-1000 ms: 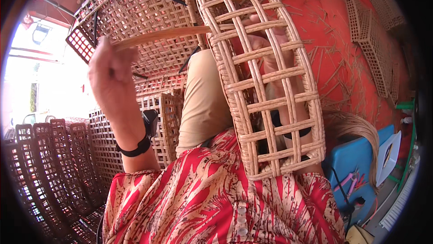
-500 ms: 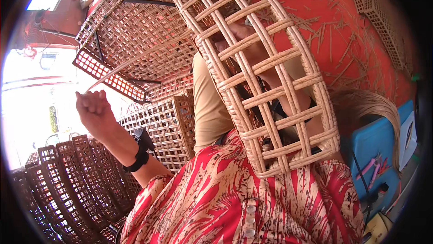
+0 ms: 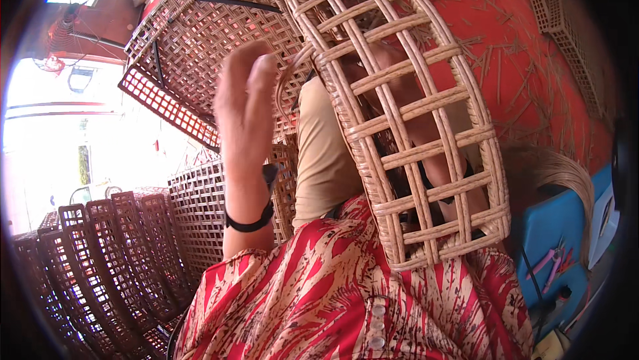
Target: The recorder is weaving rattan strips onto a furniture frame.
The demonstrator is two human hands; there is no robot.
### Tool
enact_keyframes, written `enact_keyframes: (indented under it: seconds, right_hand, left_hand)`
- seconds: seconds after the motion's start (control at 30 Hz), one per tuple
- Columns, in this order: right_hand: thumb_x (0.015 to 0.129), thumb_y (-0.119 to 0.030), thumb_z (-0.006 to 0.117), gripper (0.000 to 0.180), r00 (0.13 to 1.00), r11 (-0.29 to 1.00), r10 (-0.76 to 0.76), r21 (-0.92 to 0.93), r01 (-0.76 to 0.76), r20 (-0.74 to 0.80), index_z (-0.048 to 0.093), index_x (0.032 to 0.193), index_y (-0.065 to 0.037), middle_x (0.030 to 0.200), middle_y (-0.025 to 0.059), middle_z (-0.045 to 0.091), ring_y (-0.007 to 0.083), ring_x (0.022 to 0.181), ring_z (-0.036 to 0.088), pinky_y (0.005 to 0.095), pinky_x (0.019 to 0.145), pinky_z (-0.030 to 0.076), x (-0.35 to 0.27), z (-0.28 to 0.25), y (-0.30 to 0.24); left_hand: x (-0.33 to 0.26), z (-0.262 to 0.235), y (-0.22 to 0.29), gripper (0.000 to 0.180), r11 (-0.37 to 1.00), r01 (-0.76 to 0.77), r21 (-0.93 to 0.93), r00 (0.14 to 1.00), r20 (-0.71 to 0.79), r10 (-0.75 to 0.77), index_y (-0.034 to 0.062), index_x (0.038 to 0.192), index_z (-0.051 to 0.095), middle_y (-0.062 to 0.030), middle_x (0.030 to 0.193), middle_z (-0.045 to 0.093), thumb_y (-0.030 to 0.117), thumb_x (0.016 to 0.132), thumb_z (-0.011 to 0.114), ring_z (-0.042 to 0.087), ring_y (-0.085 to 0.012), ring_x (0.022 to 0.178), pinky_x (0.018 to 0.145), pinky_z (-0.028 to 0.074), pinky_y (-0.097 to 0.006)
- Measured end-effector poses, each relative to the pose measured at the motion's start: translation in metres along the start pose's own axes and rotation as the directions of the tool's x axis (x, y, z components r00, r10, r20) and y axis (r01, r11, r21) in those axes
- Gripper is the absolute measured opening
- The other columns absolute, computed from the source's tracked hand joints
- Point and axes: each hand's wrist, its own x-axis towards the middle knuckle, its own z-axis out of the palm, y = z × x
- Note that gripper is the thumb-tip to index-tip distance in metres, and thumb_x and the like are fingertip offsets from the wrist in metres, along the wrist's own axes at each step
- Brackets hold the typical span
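Note:
A pale rattan basket (image 3: 406,127) with an open lattice weave rests upright on my lap, over my red patterned shirt. My left hand (image 3: 243,103), with a black band at the wrist, is raised just left of the basket's rim and pinches a thin rattan strand (image 3: 287,77) that curls to the basket edge; the hand is motion-blurred. My right hand (image 3: 393,77) is inside the basket, seen only through the lattice, its fingers against the slats.
A large brown woven panel (image 3: 213,40) leans behind my left hand. Stacks of dark lattice panels (image 3: 100,267) stand at lower left. The red floor (image 3: 539,67) carries straw scraps. A bundle of rattan strands (image 3: 566,173) lies over a blue box (image 3: 556,227) with small pink tools.
My left hand swung out to the left with the strand, then came back up close to the basket's rim. The basket stayed on my lap.

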Motion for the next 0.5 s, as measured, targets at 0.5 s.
enact_keyframes:
  seconds: [0.5]
  right_hand:
    - [0.096,-0.037,0.052,0.044,0.976,0.987,0.135,0.106,-0.118,-0.173,0.058,0.12,-0.001,0.106,0.0134,0.065,0.0237,0.097,0.064,0.0338,0.077,0.057,-0.073,0.008,-0.031]
  left_hand:
    - [0.0,0.003,0.019,0.033,0.589,0.567,-0.576,0.824,0.384,-0.417,0.0081,0.068,0.053,0.0082,0.058,0.04,0.026,0.096,0.056,0.029,-0.0011,0.05,0.045,0.019,-0.02]
